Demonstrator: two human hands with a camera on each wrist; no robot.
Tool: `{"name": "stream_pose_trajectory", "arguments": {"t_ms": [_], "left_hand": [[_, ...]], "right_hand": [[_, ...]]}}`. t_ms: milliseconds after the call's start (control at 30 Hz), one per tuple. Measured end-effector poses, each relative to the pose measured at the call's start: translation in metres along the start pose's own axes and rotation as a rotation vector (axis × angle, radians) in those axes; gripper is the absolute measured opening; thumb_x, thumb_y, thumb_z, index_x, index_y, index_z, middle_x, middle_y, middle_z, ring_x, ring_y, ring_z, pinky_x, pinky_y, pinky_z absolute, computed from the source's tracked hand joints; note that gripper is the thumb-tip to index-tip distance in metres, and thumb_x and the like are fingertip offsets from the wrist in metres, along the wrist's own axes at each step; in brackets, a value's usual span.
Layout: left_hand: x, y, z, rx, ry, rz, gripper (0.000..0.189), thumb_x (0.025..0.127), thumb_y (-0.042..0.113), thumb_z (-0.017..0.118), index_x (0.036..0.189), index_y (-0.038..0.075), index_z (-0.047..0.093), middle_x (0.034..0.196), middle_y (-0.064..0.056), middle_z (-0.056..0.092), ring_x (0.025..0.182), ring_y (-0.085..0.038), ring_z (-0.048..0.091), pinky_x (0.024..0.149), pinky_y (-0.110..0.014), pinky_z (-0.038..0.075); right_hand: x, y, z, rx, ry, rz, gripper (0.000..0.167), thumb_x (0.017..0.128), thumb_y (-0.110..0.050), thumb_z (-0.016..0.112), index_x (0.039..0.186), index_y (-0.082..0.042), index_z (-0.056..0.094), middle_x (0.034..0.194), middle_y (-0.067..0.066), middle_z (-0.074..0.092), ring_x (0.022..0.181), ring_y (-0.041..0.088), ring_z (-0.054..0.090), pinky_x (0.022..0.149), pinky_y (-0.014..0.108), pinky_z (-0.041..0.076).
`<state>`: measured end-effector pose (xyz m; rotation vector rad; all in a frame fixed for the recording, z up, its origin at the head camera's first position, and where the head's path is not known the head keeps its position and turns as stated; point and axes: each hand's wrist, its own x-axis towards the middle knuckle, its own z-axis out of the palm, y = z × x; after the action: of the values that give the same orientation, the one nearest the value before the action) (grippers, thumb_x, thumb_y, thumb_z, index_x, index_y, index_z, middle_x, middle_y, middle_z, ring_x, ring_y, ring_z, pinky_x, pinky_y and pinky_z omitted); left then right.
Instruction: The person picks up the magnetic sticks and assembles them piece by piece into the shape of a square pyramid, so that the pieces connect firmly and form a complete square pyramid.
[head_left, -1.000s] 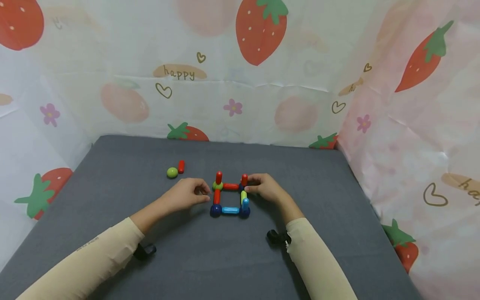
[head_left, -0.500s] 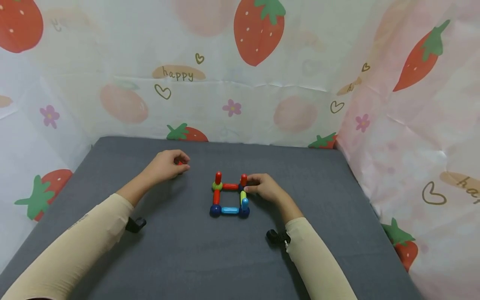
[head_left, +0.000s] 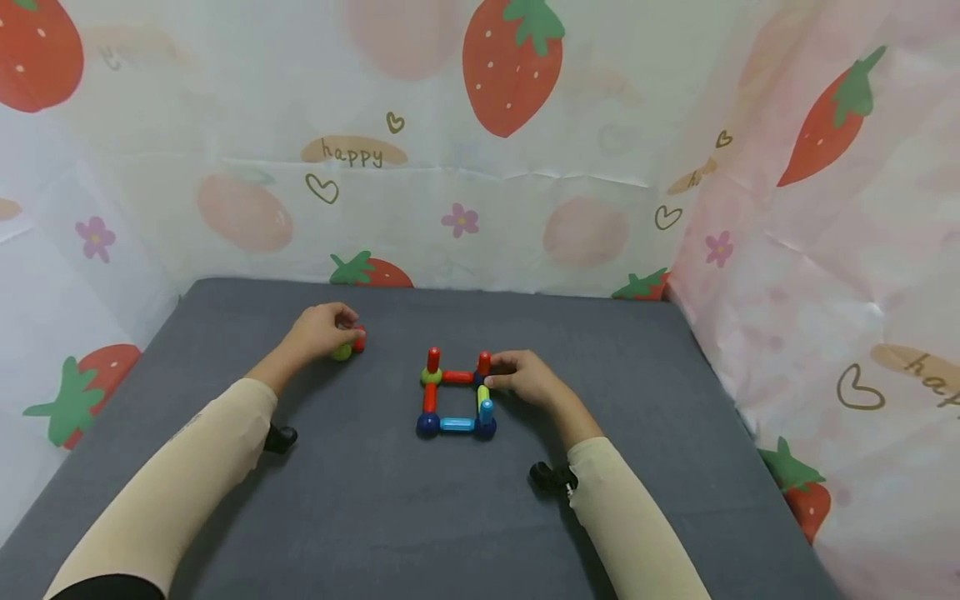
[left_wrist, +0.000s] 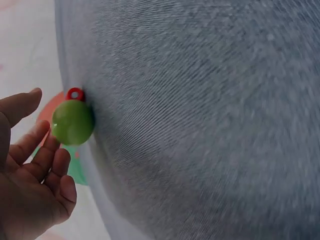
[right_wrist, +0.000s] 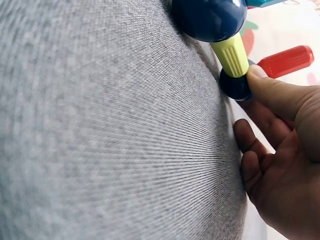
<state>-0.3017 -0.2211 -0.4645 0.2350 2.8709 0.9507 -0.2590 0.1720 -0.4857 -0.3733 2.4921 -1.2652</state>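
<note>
A square frame of toy balls and rods lies mid-table, with red, blue and yellow-green rods between its balls. Two red rods and a light blue rod stand upright from it. My right hand pinches the dark blue ball at the frame's far right corner, thumb against it. To the left, my left hand reaches over a loose green ball and a loose red rod. Its thumb is apart from the ball in the left wrist view, its fingers loosely bent beside it.
A grey cloth covers the table. Behind and at the sides hangs a strawberry-print curtain. A black wrist strap piece sticks out beside the right sleeve, another beside the left.
My left hand has gone from beside the frame to the far left, over the loose red rod, then nearer to the green ball. The right hand keeps its place at the corner ball.
</note>
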Motion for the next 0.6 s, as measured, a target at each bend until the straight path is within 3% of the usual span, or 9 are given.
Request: {"name": "stream_pose_trajectory", "arguments": {"t_ms": [233,400,600], "left_hand": [[0.002,-0.002,0.01,0.087,0.017,-0.078,0.06,0.093,0.047,0.071,0.131,0.002,0.059,0.123,-0.017,0.062,0.113,-0.036,0.057,0.097,-0.055,0.044],[0.004,-0.002,0.015,0.098,0.013,-0.089,0.059,0.092,0.046,0.073,0.127,0.0,0.061,0.111,-0.014,0.064,0.105,-0.035,0.058,0.1,-0.06,0.036],[0.009,-0.004,0.02,0.098,0.019,-0.09,0.058,0.092,0.043,0.075,0.127,-0.001,0.062,0.113,-0.017,0.067,0.107,-0.037,0.06,0.104,-0.064,0.033]], "right_hand": [[0.001,0.0,0.0,0.0,0.004,0.003,0.036,0.096,-0.024,0.075,0.129,-0.013,0.07,0.126,0.004,0.07,0.117,0.022,0.062,0.103,0.046,0.049],[0.002,0.001,0.001,0.008,0.003,-0.003,0.036,0.095,-0.023,0.075,0.129,-0.012,0.07,0.126,0.005,0.07,0.117,0.023,0.062,0.103,0.046,0.048],[0.002,0.002,0.0,0.007,0.005,-0.004,0.036,0.095,-0.022,0.075,0.129,-0.012,0.07,0.126,0.006,0.07,0.117,0.024,0.062,0.104,0.046,0.048]]}}
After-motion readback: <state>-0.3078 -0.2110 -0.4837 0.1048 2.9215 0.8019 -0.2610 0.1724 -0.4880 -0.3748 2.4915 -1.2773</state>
